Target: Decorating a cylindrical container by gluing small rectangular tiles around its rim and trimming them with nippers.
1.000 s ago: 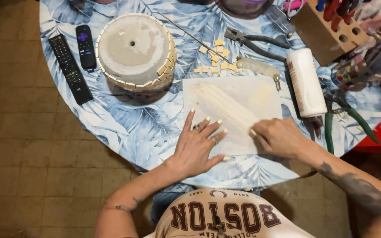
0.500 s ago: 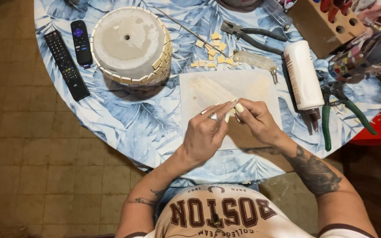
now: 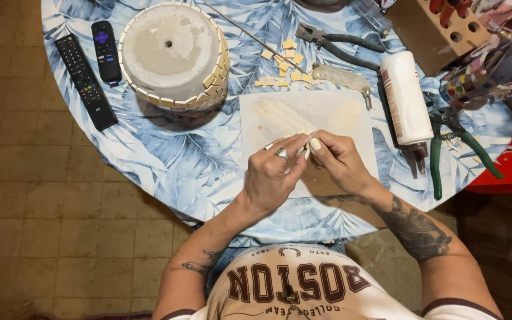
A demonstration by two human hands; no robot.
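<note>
small cream tile piece [image 3: 307, 144]: being pinched between the fingertips of the left hand [image 3: 272, 178] and right hand [image 3: 340, 161], both grips closing on it, just above the pale work board [image 3: 339, 115] lying on the leaf-patterned desk [image 3: 179, 160]. upturned tiled pot [image 3: 173, 56] sitting at upper left, loose tiles [image 3: 282, 65] lying beyond the board, glue bottle [image 3: 406, 98] lying to the right.

L hand [image 3: 272, 178] & R hand [image 3: 339, 161] together, fingers [image 3: 296, 142] pinched, fingertips touching.
</note>
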